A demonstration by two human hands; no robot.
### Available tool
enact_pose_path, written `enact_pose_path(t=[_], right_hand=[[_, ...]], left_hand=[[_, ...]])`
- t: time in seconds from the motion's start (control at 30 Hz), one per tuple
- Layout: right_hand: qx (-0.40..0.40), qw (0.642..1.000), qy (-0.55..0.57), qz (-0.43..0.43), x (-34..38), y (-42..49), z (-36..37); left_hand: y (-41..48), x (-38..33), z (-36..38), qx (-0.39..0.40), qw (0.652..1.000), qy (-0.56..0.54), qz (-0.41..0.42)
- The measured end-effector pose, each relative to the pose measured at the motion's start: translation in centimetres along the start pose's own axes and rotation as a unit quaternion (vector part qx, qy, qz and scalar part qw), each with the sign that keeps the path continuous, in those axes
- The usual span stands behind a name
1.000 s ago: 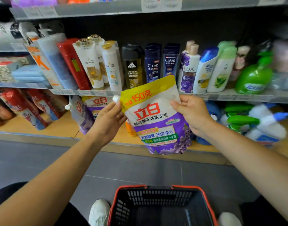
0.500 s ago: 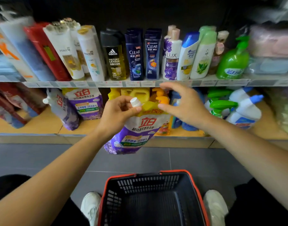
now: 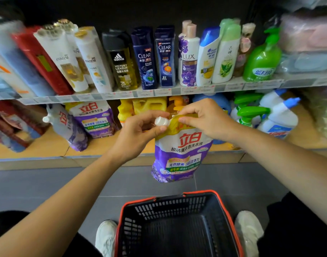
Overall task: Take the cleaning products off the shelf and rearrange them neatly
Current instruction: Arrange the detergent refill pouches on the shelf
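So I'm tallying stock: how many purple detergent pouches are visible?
3. The held pouch hangs from the left hand and right hand; on the lower shelf stand an upright pouch and a leaning pouch. Others may be hidden.

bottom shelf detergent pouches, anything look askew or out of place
Yes: the leftmost purple pouch is askew, tipped left with its white spout jutting sideways, while the pouch beside it faces front and stands upright.
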State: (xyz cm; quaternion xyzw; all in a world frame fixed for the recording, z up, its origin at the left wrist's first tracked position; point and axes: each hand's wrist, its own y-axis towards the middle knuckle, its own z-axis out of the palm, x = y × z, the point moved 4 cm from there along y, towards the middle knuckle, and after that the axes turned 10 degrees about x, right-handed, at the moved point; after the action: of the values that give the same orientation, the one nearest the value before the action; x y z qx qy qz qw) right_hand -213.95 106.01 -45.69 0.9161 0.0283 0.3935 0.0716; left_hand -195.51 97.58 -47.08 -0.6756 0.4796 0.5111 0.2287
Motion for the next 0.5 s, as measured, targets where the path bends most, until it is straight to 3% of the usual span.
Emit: enact_pose_path(t=[0.07, 0.23, 0.5], right_hand=[[0.009, 1.000, -0.001, -0.001, 0.0, -0.4, -0.4], [0.031, 0.998, -0.052, -0.012, 0.4, -1.5, -0.3], [0.032, 0.995, -0.094, -0.016, 0.4, -1.8, -0.7]], left_hand=[[-0.1, -0.7, 0.2, 0.023, 0.999, 0.026, 0.024], [-0.1, -1.5, 0.7, 0.045, 0.964, 0.235, 0.119], [-0.2, -1.4, 1.1, -0.010, 0.976, 0.208, 0.062]])
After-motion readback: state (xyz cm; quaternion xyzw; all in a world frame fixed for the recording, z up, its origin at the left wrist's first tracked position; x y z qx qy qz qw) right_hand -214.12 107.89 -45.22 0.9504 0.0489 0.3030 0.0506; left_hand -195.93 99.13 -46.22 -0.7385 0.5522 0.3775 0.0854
